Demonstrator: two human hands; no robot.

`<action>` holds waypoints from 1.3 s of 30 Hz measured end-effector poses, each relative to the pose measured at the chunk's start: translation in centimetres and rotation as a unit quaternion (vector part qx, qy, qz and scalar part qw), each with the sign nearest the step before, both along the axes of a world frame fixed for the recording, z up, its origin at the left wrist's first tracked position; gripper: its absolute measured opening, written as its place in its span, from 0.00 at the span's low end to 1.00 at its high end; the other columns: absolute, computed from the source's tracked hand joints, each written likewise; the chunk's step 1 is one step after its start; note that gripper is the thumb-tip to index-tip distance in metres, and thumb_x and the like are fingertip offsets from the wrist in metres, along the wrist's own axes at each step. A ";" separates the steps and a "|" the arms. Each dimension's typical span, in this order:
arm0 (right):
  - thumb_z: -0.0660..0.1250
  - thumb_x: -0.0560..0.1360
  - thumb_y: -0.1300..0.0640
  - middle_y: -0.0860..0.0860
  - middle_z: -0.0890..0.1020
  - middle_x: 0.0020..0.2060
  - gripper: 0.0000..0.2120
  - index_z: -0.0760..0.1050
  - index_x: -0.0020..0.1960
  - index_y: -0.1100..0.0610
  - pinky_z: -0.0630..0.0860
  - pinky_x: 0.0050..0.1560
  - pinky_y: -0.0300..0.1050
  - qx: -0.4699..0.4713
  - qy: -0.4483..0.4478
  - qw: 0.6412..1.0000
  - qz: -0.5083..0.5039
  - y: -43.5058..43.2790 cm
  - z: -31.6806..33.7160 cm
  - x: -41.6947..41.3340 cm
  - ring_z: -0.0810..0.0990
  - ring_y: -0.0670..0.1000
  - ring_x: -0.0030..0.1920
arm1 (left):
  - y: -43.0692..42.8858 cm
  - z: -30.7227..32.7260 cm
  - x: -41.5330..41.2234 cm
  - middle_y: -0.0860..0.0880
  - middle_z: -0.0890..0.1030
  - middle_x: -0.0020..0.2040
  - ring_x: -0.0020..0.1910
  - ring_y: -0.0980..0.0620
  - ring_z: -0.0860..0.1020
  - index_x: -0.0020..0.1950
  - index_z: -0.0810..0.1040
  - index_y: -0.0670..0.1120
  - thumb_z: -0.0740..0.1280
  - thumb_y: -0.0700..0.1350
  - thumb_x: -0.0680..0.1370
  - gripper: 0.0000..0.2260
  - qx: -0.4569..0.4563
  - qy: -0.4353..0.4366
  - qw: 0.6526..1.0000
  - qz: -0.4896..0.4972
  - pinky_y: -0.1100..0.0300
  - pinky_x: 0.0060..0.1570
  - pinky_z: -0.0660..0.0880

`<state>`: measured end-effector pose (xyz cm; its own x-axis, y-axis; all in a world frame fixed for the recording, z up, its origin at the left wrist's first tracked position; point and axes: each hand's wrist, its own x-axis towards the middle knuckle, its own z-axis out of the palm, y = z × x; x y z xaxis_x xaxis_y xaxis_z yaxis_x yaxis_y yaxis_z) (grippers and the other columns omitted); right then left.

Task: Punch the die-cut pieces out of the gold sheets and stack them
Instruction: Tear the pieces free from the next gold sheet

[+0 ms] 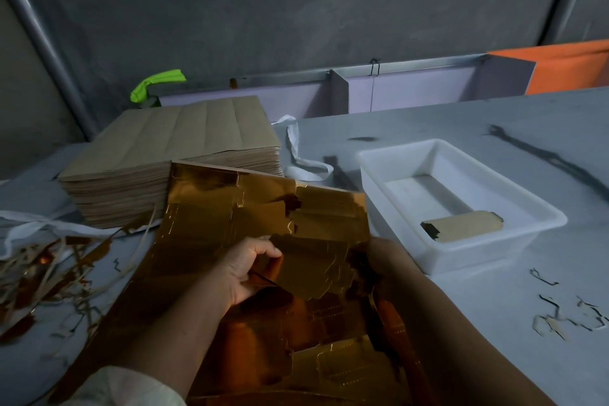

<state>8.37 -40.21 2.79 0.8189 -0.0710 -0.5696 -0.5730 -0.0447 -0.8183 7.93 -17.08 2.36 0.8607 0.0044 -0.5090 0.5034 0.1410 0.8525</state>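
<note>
A shiny gold die-cut sheet [230,217] lies tilted in front of me, its far edge resting against a tall stack of sheets lying brown side up [171,148]. My left hand [245,269] pinches a partly loosened gold piece [313,270] near the sheet's middle. My right hand [382,252] is mostly hidden behind the sheet's right edge, and it seems to hold that edge. A few punched pieces [461,226] lie brown side up inside a white plastic tray [540,211] to the right.
Gold and brown offcut strips [49,277] pile up at the left beside white strapping [296,155]. Small scraps [570,316] dot the grey table at the right. A lilac partition [408,92], an orange panel [570,69] and a green object [158,84] stand at the back.
</note>
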 end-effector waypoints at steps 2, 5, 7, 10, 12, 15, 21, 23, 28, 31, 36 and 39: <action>0.59 0.83 0.61 0.53 0.77 0.20 0.10 0.75 0.47 0.64 0.72 0.22 0.39 0.019 0.011 1.000 -0.003 -0.1 -0.3 0.0 0.74 0.49 0.19 | 0.1 0.4 0.0 0.38 0.76 0.58 0.55 0.38 0.76 0.56 0.78 0.51 0.71 0.40 0.60 0.24 -0.008 -0.002 1.000 -0.011 0.51 0.42 0.77; 0.59 0.83 0.60 0.52 0.77 0.19 0.10 0.74 0.46 0.62 0.70 0.20 0.37 0.023 0.008 1.000 -0.009 -0.2 -0.6 -0.3 0.74 0.48 0.18 | 0.1 0.9 0.0 0.37 0.75 0.60 0.57 0.37 0.76 0.57 0.80 0.50 0.70 0.39 0.62 0.24 -0.004 -0.009 0.999 -0.037 0.48 0.50 0.78; 0.59 0.83 0.60 0.52 0.77 0.22 0.10 0.74 0.45 0.62 0.69 0.19 0.36 0.012 0.000 1.000 -0.007 -0.2 -0.5 -0.4 0.74 0.47 0.18 | 0.1 1.1 0.0 0.37 0.74 0.63 0.60 0.36 0.74 0.60 0.78 0.48 0.70 0.38 0.63 0.25 0.005 -0.011 0.999 -0.044 0.44 0.58 0.74; 0.61 0.82 0.61 0.55 0.76 0.31 0.08 0.74 0.44 0.61 0.69 0.20 0.37 -0.016 -0.009 1.000 -0.004 -0.2 -0.3 -0.5 0.73 0.48 0.22 | -0.1 1.4 0.1 0.35 0.75 0.64 0.62 0.34 0.75 0.60 0.77 0.45 0.70 0.36 0.65 0.23 0.003 -0.015 0.998 -0.061 0.43 0.60 0.73; 0.62 0.81 0.62 0.55 0.75 0.34 0.07 0.73 0.44 0.61 0.70 0.20 0.37 -0.025 -0.013 1.000 -0.004 -0.1 -0.2 -0.7 0.74 0.49 0.24 | -0.3 1.6 0.2 0.35 0.76 0.64 0.62 0.34 0.75 0.62 0.77 0.44 0.69 0.35 0.66 0.24 -0.004 -0.020 0.997 -0.072 0.42 0.61 0.73; 0.61 0.82 0.62 0.56 0.76 0.32 0.08 0.72 0.44 0.61 0.72 0.22 0.39 -0.012 -0.023 1.000 -0.011 -0.1 0.0 -1.0 0.75 0.49 0.21 | -0.6 1.7 0.3 0.35 0.77 0.63 0.62 0.35 0.76 0.64 0.76 0.44 0.69 0.34 0.66 0.26 -0.019 -0.022 0.997 -0.078 0.42 0.64 0.71; 0.60 0.82 0.63 0.55 0.76 0.30 0.09 0.73 0.43 0.61 0.72 0.22 0.39 0.007 -0.047 0.999 -0.009 -0.2 -0.1 -1.4 0.76 0.48 0.21 | -0.9 1.3 0.2 0.38 0.77 0.62 0.61 0.37 0.76 0.59 0.80 0.48 0.68 0.34 0.66 0.23 -0.032 -0.021 0.997 -0.063 0.45 0.61 0.72; 0.60 0.82 0.63 0.55 0.77 0.31 0.09 0.72 0.43 0.60 0.73 0.22 0.39 -0.008 -0.050 0.999 -0.010 -0.1 -0.2 -1.3 0.76 0.49 0.23 | -0.9 1.2 0.2 0.38 0.77 0.62 0.59 0.37 0.76 0.58 0.80 0.49 0.68 0.34 0.66 0.22 -0.039 -0.016 0.997 -0.059 0.45 0.60 0.72; 0.61 0.81 0.64 0.58 0.79 0.37 0.07 0.74 0.44 0.61 0.75 0.27 0.42 -0.038 -0.051 0.998 -0.006 0.1 -0.8 -0.7 0.79 0.52 0.30 | -0.7 1.0 0.3 0.47 0.81 0.61 0.62 0.38 0.77 0.58 0.83 0.50 0.64 0.33 0.67 0.23 -0.051 -0.021 0.993 -0.105 0.46 0.54 0.77; 0.61 0.81 0.63 0.57 0.79 0.38 0.07 0.74 0.44 0.61 0.76 0.32 0.44 -0.034 -0.050 0.998 -0.007 0.1 -1.2 -0.5 0.80 0.53 0.33 | -0.8 1.2 0.2 0.42 0.78 0.63 0.59 0.39 0.77 0.58 0.83 0.51 0.65 0.35 0.66 0.24 -0.055 -0.014 0.992 -0.112 0.47 0.52 0.77; 0.62 0.81 0.62 0.57 0.81 0.34 0.06 0.76 0.50 0.63 0.77 0.29 0.45 0.005 -0.030 1.000 -0.007 0.1 -1.3 -0.4 0.79 0.52 0.26 | -0.4 1.5 0.4 0.36 0.74 0.64 0.61 0.36 0.75 0.57 0.84 0.49 0.67 0.35 0.65 0.22 -0.064 -0.017 0.996 -0.051 0.43 0.58 0.74; 0.61 0.82 0.61 0.58 0.80 0.33 0.08 0.76 0.55 0.64 0.76 0.29 0.46 0.050 -0.027 0.998 -0.019 0.1 -1.6 -0.4 0.77 0.53 0.25 | 0.3 1.6 0.6 0.37 0.75 0.62 0.63 0.38 0.74 0.58 0.83 0.46 0.67 0.35 0.65 0.23 -0.089 -0.013 0.995 0.032 0.46 0.57 0.75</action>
